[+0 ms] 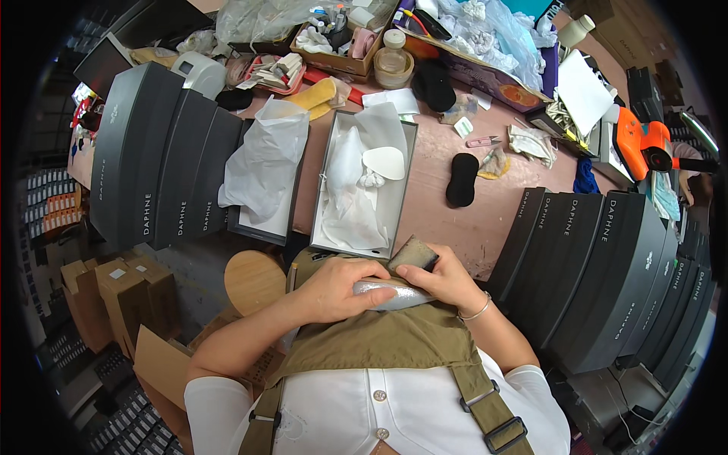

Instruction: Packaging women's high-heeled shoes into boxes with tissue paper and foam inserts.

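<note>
A silver, glittery shoe [394,294] is held at the lower centre of the frame, just above a khaki apron [379,341]. The left hand [341,288] is clamped over its near end, fingers wrapped across the top. The right hand [447,279] is closed on a dark rectangular brush block [413,254], which is pressed against the shoe's upper edge; a thin bracelet is worn on that wrist.

Directly above the hands, at the centre of the frame, an open grey shoe box [364,186] is seen, lined with white tissue paper, with a white oval insole [385,161] lying on it. Just to its left, a second open box [265,171] is filled with crumpled white paper. A round wooden stool top [254,282] is visible below that box.

At the left of the frame, 3 dark grey shoe boxes [163,159] are stood side by side, each printed with white lettering on its long side. At the right, a longer row of matching dark grey boxes [607,273] is arranged in the same way.

On the pink table [447,220], a black oval pad [461,180] lies right of the open box. An orange tool [641,144] is placed at the upper right, and brown cardboard cartons [129,292] are stacked at the lower left.
</note>
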Motion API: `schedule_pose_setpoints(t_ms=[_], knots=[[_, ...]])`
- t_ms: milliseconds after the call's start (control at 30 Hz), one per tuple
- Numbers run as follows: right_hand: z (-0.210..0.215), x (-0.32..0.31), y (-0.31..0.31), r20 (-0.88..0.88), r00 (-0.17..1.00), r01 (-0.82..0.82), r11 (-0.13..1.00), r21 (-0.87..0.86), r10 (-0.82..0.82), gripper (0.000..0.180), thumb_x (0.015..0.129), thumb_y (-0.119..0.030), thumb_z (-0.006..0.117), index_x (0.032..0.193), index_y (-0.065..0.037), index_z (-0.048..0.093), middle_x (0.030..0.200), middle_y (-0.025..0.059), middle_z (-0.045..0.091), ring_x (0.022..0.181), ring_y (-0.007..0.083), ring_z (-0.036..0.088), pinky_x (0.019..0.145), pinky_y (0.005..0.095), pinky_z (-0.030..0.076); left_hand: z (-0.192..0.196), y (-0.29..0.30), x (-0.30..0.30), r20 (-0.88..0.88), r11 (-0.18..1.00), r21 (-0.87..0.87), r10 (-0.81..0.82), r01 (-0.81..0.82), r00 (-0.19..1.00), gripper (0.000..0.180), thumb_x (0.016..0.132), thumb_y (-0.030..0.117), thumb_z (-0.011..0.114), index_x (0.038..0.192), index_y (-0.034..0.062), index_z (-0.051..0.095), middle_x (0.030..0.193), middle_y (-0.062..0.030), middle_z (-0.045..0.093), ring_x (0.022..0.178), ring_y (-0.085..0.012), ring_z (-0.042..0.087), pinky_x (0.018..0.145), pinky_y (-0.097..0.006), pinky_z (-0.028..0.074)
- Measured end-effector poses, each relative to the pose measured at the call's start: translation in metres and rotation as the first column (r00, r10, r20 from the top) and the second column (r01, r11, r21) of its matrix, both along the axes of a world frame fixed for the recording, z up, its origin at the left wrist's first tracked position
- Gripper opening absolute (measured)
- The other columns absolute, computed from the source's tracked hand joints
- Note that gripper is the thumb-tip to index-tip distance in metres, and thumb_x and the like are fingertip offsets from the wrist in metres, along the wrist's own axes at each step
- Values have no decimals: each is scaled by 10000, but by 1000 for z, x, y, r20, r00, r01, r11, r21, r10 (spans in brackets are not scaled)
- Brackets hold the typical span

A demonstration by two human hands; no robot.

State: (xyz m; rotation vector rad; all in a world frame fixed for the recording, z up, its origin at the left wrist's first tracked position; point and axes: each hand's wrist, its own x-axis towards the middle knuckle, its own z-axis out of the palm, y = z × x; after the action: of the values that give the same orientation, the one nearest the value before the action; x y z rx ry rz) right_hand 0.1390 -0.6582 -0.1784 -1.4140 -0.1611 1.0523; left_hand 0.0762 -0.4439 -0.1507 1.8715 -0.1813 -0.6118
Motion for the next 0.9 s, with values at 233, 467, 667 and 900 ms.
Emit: schedule_pose_setpoints(t_ms=[233, 467, 667, 900], knots=[[-5, 6, -2, -16, 999, 37, 999, 1, -37, 161, 880, -171, 650, 881, -14, 610, 744, -25, 588, 669, 41, 499, 596, 221, 430, -5, -2, 2, -247, 1000, -13, -3, 0, 969, 347, 864, 306, 640, 1068, 26, 625, 1031, -107, 650, 927, -176, 623, 823, -295, 476], [-25, 62, 3, 47, 842, 516, 828, 219, -538, 283, 962, -160, 502, 1168, 32, 537, 938, 111, 644, 772, 165, 642, 680, 286, 538, -46, 53, 29, -524, 721, -387, 342, -576, 780, 436, 917, 252, 554, 1207, -74, 545, 1117, -115, 621, 1010, -163, 593, 905, -284, 458], [-22, 74, 36, -17, 934, 345, 888, 305, -357, 366, 973, -151, 463, 1294, 23, 433, 1127, 159, 593, 932, 233, 640, 806, 347, 548, 8, 56, 102, -254, 406, -728, 588, -552, 768, 459, 953, 259, 475, 1292, -50, 468, 1187, -113, 576, 1054, -161, 573, 925, -296, 456], [-17, 38, 49, 185, 979, 19, 947, 319, -82, 482, 861, -270, 666, 1228, -70, 424, 1107, 41, 508, 986, 129, 474, 860, 280, 408, -12, -19, 84, -237, 303, -677, 773, -671, 588, 460, 976, 268, 460, 1316, -41, 444, 1249, -103, 520, 1104, -159, 527, 974, -284, 395]])
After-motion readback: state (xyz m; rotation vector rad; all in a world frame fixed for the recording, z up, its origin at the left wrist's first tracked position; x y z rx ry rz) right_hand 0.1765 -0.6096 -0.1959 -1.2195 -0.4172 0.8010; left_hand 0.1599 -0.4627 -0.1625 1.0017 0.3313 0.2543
